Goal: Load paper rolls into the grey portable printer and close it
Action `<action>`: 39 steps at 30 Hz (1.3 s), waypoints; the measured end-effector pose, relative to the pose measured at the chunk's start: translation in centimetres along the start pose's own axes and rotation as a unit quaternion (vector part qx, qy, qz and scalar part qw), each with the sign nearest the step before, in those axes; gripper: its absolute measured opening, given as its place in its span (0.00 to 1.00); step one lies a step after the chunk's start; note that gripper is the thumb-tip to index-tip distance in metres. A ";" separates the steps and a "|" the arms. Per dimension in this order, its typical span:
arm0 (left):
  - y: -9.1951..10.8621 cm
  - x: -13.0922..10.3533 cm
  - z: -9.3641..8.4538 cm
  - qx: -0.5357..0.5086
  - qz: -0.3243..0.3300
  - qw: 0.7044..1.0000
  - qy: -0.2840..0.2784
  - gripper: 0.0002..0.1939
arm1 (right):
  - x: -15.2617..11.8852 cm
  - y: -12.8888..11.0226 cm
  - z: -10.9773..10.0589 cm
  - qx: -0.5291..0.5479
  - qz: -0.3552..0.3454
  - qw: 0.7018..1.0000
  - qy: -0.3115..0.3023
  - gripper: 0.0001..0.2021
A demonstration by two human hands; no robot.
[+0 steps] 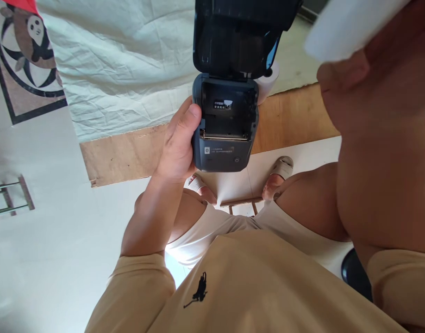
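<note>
My left hand (180, 143) grips a dark label printer (224, 150) by its side, with the thumb on its upper edge. The printer's lid (240, 37) is swung fully back, and its bare inner compartment shows a small label (222, 104). Close to the camera at the upper right, my right hand (347, 76) is closed on a white roll (351, 27), blurred and cut off by the frame edge. Most of that hand's fingers are hidden. Behind the printer, partly covered by it, another white roll (270, 81) with a dark core lies on the table.
A pale green cloth (122, 64) covers much of the wooden table (122, 157). On the floor to the left are a panda-patterned mat (28, 60) and a small rack-like stool (11, 199). My legs and sandals (284, 167) are below the table edge, near a wooden bar (240, 202).
</note>
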State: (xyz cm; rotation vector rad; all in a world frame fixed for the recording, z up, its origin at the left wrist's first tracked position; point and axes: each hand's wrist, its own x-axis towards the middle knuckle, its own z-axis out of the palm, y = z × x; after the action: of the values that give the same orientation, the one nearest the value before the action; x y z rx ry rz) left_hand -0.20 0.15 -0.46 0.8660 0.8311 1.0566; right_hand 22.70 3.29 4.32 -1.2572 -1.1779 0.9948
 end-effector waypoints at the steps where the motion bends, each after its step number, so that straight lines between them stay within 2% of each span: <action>1: 0.0 0.0 -0.1 -0.002 -0.013 1.000 -0.006 0.23 | 0.6 0.8 -0.2 0.039 0.020 0.999 0.024 0.15; 2: -0.1 0.0 -0.1 -0.002 -0.016 1.000 -0.009 0.24 | 1.1 1.6 -0.2 0.074 0.044 0.995 0.048 0.14; 4: -0.1 0.1 -0.2 -0.001 -0.005 1.000 -0.006 0.24 | 1.4 2.8 -0.3 0.073 0.032 0.993 0.087 0.11; 7: -0.2 0.2 -0.2 0.001 0.015 1.000 -0.006 0.24 | 1.1 3.8 -0.3 -0.013 -0.057 0.992 0.109 0.13; 11: -0.3 0.4 -0.2 0.010 0.032 0.999 -0.010 0.26 | 0.5 3.6 -0.9 -0.161 -0.123 0.976 0.083 0.11; 15: -0.2 0.5 -0.2 0.007 0.028 1.000 -0.010 0.21 | 0.5 3.2 -1.6 -0.340 -0.142 0.928 0.053 0.14; 17: -0.2 0.5 -0.2 0.004 0.021 1.000 -0.009 0.20 | 0.5 3.4 -1.8 -0.389 -0.159 0.907 0.031 0.18; 20: -0.2 0.6 -0.4 0.003 0.025 1.000 -0.012 0.21 | 0.5 3.7 -1.9 -0.414 -0.182 0.892 0.011 0.23; 24: -0.2 0.5 -0.4 0.008 0.018 1.000 -0.020 0.21 | 0.5 3.6 -2.0 -0.447 -0.145 0.882 -0.033 0.30; 26: -0.2 0.3 -0.2 0.005 0.017 1.000 -0.016 0.23 | 0.1 3.3 -1.9 -0.448 -0.189 0.874 -0.005 0.29; 28: -0.1 0.1 0.1 0.001 0.017 1.000 -0.006 0.26 | -0.6 2.8 -1.6 -0.426 -0.273 0.861 0.056 0.23; 30: -0.1 0.0 0.2 0.000 0.003 1.000 -0.001 0.28 | -1.6 2.4 -0.9 -0.387 -0.309 0.866 0.076 0.16; 32: -0.1 0.0 0.4 0.002 -0.003 1.000 0.001 0.28 | -2.6 2.2 0.1 -0.355 -0.278 0.892 0.026 0.16; 34: -0.1 0.1 0.5 0.005 0.016 1.000 0.014 0.27 | -3.2 2.3 1.2 -0.353 -0.224 0.908 -0.037 0.22; 37: 0.0 0.2 0.6 0.012 0.027 0.999 0.023 0.25 | -3.4 2.9 2.4 -0.378 -0.140 0.911 -0.086 0.29; 39: 0.0 0.2 0.7 0.013 0.020 0.999 0.023 0.24 | -3.2 3.2 2.6 -0.396 -0.125 0.906 -0.083 0.28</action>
State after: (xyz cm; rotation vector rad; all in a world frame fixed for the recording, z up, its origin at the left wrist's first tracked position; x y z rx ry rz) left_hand 0.52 0.25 -0.16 0.8871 0.8703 1.1062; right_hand 19.86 0.88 0.72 -1.5942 -1.9347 0.4230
